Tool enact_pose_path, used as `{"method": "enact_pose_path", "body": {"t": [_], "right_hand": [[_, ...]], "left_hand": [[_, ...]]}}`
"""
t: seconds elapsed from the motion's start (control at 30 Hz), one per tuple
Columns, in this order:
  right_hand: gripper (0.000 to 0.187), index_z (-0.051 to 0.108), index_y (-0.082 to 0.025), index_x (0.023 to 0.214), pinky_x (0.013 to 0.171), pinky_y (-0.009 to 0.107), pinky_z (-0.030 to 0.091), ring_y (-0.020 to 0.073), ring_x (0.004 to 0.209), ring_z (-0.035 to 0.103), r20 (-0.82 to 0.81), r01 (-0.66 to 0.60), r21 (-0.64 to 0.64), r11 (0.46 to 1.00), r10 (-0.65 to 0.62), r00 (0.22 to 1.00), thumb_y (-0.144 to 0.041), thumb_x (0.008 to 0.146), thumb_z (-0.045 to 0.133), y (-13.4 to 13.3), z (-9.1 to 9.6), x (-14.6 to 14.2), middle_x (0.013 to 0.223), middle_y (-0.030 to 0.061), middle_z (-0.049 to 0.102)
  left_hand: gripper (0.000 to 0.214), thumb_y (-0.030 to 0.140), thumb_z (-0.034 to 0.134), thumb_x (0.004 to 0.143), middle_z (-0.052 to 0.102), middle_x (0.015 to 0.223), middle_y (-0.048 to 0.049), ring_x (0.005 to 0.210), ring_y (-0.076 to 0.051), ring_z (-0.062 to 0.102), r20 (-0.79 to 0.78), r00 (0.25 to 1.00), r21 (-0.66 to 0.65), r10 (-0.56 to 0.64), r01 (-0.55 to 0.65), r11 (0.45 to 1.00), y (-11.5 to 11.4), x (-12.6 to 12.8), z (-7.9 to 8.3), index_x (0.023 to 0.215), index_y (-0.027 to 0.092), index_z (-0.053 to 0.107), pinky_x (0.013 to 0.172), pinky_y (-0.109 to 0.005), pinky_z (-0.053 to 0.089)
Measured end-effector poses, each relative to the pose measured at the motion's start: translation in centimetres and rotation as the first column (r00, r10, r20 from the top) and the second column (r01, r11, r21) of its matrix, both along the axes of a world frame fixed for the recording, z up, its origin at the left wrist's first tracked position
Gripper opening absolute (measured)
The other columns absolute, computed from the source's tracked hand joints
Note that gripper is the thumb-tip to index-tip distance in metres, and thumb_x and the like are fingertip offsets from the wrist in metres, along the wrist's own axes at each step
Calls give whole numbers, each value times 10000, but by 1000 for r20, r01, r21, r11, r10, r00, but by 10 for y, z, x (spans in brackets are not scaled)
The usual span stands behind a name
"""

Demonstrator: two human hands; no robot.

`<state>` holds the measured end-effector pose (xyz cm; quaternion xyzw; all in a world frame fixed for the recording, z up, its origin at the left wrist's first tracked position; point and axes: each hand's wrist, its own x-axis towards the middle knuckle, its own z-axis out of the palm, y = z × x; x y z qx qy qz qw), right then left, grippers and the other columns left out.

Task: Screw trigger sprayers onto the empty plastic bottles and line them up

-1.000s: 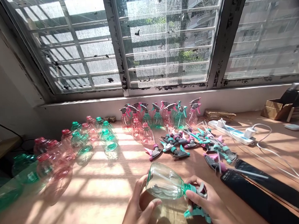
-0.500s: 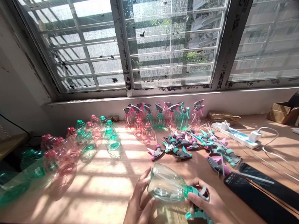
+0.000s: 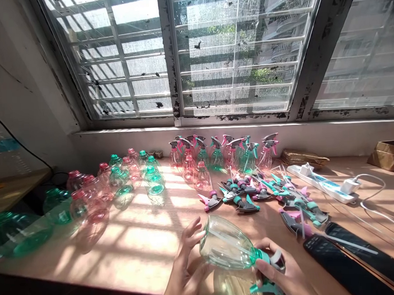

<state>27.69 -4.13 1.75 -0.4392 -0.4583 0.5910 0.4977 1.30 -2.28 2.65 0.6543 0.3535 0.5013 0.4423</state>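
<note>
Sunlit table point(image 3: 130, 259) extends ahead; right hand point(image 3: 284, 272) grips sprayer point(image 3: 263, 256) of tilted, translucent green bottle point(image 3: 226, 245); half-open left hand point(image 3: 185, 265) adjoins its base.

"Can you read any words here?"
"No, none at all."
"What about the blue label point(image 3: 3, 145) on the clear bottle point(image 3: 15, 163), at the left edge?"
"It's too blurry. I can't make out a letter."
"And the white power strip point(image 3: 325, 185) on the right?"
"It has blue parts on top, but I can't read anything there."
</note>
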Motion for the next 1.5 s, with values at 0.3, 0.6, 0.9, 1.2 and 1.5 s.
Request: {"method": "enact_pose_path", "body": {"t": [0.3,0.6,0.9,1.2,1.5], "right_hand": [[500,628,-208,951,580,310,507,182,544,658,55,66,65,996,-70,996,-595,722,847,-3,-5,-4,581,-27,693],[492,637,-200,955,561,280,498,165,536,648,8,44,21,999,-44,999,-593,738,838,-2,-2,-1,603,-15,703],[486,665,-218,917,560,271,545,153,553,629,27,67,65,996,-69,997,-558,660,899,-1,-3,-7,630,-40,678],[522,601,-217,1000,551,273,517,170,532,657,-17,31,16,999,-31,999,-600,733,833,1,-4,0,583,-21,704],[519,669,-216,931,572,272,574,145,567,651,20,103,77,992,-105,994,-589,649,895,0,-4,-9,695,-44,681]], "left_hand": [[393,436,679,941,276,1711,-68,1476,-402,426,71,997,-149,-11,21,989,-5,1,3,1313,346,588,1128,-489,488],[587,452,790,851,377,1665,-89,1523,-385,347,-26,998,-19,59,-60,998,-5,3,2,1384,357,561,1250,-547,296],[199,445,630,972,480,1599,-97,1564,-360,267,151,978,-104,146,-131,986,-6,8,10,1066,273,666,1154,-479,462],[308,386,592,996,561,1536,-79,1496,-340,408,-64,987,70,146,-142,987,-3,-5,3,1286,346,688,1225,-485,367],[486,489,637,954,612,1475,-105,1300,-316,632,92,985,-231,147,-123,965,-11,16,21,1391,294,550,973,-337,592]]}}
